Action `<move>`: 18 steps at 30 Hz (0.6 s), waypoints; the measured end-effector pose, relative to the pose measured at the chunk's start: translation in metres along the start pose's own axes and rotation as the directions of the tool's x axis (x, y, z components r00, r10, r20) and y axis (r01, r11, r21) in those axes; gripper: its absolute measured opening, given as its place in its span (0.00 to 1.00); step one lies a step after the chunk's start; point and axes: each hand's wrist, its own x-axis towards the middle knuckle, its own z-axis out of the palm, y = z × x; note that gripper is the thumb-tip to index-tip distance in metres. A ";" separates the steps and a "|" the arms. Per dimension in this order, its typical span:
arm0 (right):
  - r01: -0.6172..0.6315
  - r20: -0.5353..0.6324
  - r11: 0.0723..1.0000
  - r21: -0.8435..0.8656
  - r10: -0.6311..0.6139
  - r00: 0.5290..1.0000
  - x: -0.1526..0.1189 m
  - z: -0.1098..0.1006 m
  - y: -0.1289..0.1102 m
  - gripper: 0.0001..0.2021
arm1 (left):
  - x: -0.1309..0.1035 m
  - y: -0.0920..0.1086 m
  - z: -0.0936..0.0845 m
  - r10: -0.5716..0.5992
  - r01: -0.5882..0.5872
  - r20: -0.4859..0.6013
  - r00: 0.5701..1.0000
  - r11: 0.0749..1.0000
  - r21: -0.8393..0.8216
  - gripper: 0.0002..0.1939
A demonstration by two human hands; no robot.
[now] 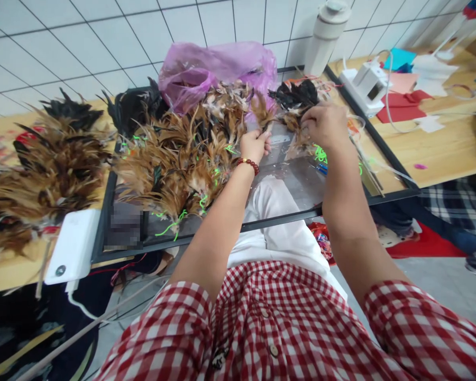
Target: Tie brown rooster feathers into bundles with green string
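Observation:
Brown feathers (263, 112) stand up from my left hand (255, 146), whose fingers are pinched round their lower ends. My right hand (326, 125) is lowered onto a small pile of brown and black feathers (297, 100) at the right; its fingertips are partly hidden, so what they grip is unclear. To the left of my left hand lies a large heap of brown feather bunches (174, 159), some with bright green ties. Loose green string (320, 154) lies just below my right hand. Everything rests on a dark-framed, see-through tray (289, 182) over my lap.
A pink plastic bag (218, 58) sits behind the heap. More feathers (59, 159) cover the table at left, beside a white power bank (73, 246). A white bottle (326, 39), a power strip (363, 90) and red paper (404, 106) are at the right.

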 end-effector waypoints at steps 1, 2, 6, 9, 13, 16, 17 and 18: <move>0.012 0.067 1.000 0.023 -0.014 0.998 0.000 0.000 0.002 0.18 | 0.001 0.000 -0.001 -0.008 0.007 -0.006 1.000 1.000 -0.029 0.13; 0.024 0.132 0.999 0.041 -0.030 0.991 0.000 0.000 0.003 0.17 | 0.003 -0.001 -0.001 -0.015 0.014 -0.007 1.000 0.998 -0.054 0.13; -0.024 0.294 0.999 -0.038 0.034 0.955 -0.001 0.005 -0.001 0.11 | 0.004 0.000 -0.005 -0.034 0.034 0.003 0.999 0.993 -0.113 0.12; -0.046 0.320 0.991 -0.126 0.084 0.943 0.000 0.007 -0.002 0.09 | 0.001 0.002 -0.006 -0.042 0.042 0.006 0.999 0.989 -0.140 0.11; 0.031 0.175 0.999 -0.022 -0.026 0.984 -0.001 0.010 -0.008 0.12 | -0.002 0.004 -0.003 -0.024 0.026 0.022 0.999 0.990 -0.137 0.08; 0.127 0.105 0.991 0.051 -0.132 0.986 -0.002 0.012 -0.020 0.13 | 0.000 0.004 0.000 -0.004 0.003 -0.016 1.000 0.998 -0.067 0.07; 0.157 0.100 0.985 0.067 -0.164 0.981 -0.003 0.012 -0.023 0.13 | 0.001 0.004 0.001 0.002 -0.004 -0.036 0.999 0.999 -0.044 0.07; 0.179 0.100 0.981 0.080 -0.187 0.977 -0.003 0.011 -0.027 0.14 | 0.001 0.004 0.001 0.008 -0.009 -0.054 0.999 1.000 -0.024 0.07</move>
